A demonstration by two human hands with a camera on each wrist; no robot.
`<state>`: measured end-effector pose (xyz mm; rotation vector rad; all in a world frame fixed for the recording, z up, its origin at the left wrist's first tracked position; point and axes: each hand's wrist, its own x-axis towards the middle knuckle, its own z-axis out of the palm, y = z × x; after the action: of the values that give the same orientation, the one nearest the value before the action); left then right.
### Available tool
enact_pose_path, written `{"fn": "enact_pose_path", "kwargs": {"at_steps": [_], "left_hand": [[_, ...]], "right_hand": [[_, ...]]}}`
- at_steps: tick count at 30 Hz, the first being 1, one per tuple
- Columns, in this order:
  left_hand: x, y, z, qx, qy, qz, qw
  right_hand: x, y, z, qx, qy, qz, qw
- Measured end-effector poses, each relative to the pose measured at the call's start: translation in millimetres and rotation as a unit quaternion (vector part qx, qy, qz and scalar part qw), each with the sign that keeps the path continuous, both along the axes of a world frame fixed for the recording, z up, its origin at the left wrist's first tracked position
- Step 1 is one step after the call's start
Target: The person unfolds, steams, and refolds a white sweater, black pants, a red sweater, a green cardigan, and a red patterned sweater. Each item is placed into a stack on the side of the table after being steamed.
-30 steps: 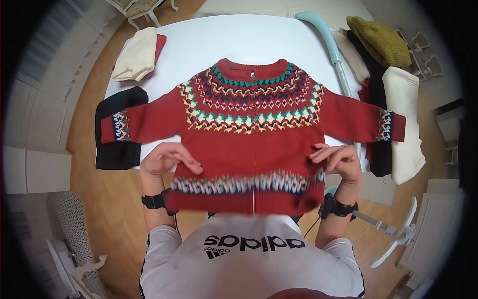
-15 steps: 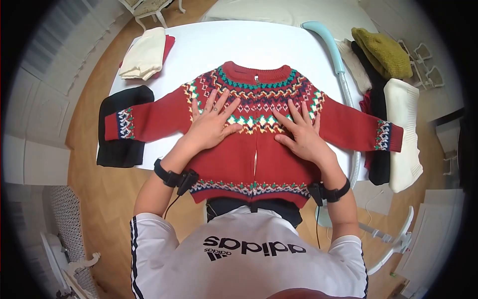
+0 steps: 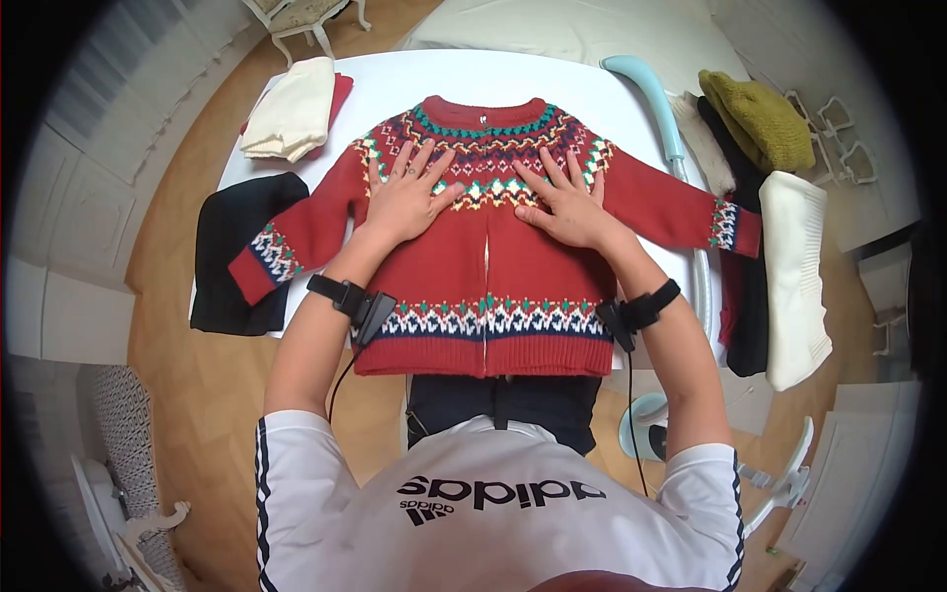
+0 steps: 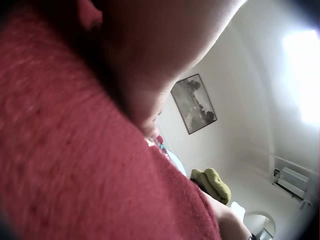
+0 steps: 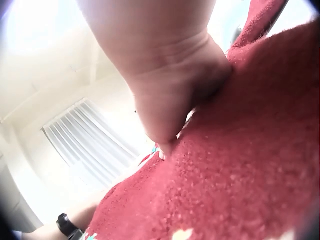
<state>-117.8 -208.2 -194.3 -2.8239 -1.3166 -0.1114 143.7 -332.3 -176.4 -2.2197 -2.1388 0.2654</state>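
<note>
Head view shows a red patterned cardigan (image 3: pixel 434 266) laid out front up on the white table (image 3: pixel 473 81), collar towards the far edge and hem hanging past the near edge. The left hand (image 3: pixel 402 204) and the right hand (image 3: pixel 575 214) rest on either side of the front opening, across the yoke, fingers straight and spread, with nothing gripped. Both wrist views agree: each hand lies low against the red knit.

I judge the step in hand to be smoothing the front flat. The left sleeve slants down towards the near edge, its cuff (image 3: pixel 274 254) over a black folded garment (image 3: pixel 232 259); the right cuff (image 3: pixel 735 228) reaches the dark clothes, just beside a cream folded garment (image 3: pixel 795 281) at the right edge. As I see it, the next move calls for light, even palms working outwards: pressing hard could drag the knit or skew the opening, and a sweep too wide could nudge those garments.
</note>
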Motion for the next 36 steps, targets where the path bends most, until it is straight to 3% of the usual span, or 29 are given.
{"fn": "enact_pose_path", "kwargs": {"at_steps": [4, 6, 8, 9, 10, 12, 15, 21, 26, 28, 31, 34, 36], "left_hand": [[0, -6, -3, 0.069, -0.015, 0.006, 0.997], [0, -5, -4, 0.072, -0.027, -0.001, 0.997], [-2, -5, -4, 0.077, -0.031, 0.001, 0.997], [-2, -5, -4, 0.08, -0.037, -0.001, 0.996], [-2, -6, -5, 0.084, -0.043, -0.003, 0.996], [-2, -5, -7, 0.091, -0.052, -0.004, 0.995], [-2, -7, -7, 0.082, -0.069, -0.004, 0.994], [-1, -9, -4, 0.071, -0.071, 0.0, 0.995], [0, -8, 0, 0.058, -0.063, -0.002, 0.996], [0, -10, 0, 0.053, -0.061, 0.009, 0.997], [0, -7, -4, 0.062, -0.064, 0.0, 0.996], [-1, -6, -4, 0.068, -0.065, -0.006, 0.996], [1, -6, -7, 0.086, -0.085, -0.01, 0.993]], "right_hand": [[9, 2, 12, -0.004, 0.018, 0.0, 1.0], [51, 20, 10, 0.029, 0.244, 0.068, 0.967], [67, 23, 48, 0.099, 0.272, -0.119, 0.95], [99, 36, 35, 0.193, 0.138, -0.164, 0.958], [133, 46, 21, 0.282, -0.001, -0.204, 0.937], [156, 40, 33, 0.269, -0.135, -0.317, 0.9], [210, 43, 9, 0.182, -0.06, -0.39, 0.901], [250, 55, -16, 0.208, 0.027, -0.362, 0.908], [253, 53, 4, 0.219, 0.045, -0.357, 0.907], [255, 45, 15, 0.298, 0.044, -0.34, 0.891], [222, 22, 72, 0.323, 0.123, -0.353, 0.87], [234, 13, 106, 0.371, 0.137, -0.324, 0.859], [208, -19, 166, 0.368, 0.151, -0.316, 0.862]]}}
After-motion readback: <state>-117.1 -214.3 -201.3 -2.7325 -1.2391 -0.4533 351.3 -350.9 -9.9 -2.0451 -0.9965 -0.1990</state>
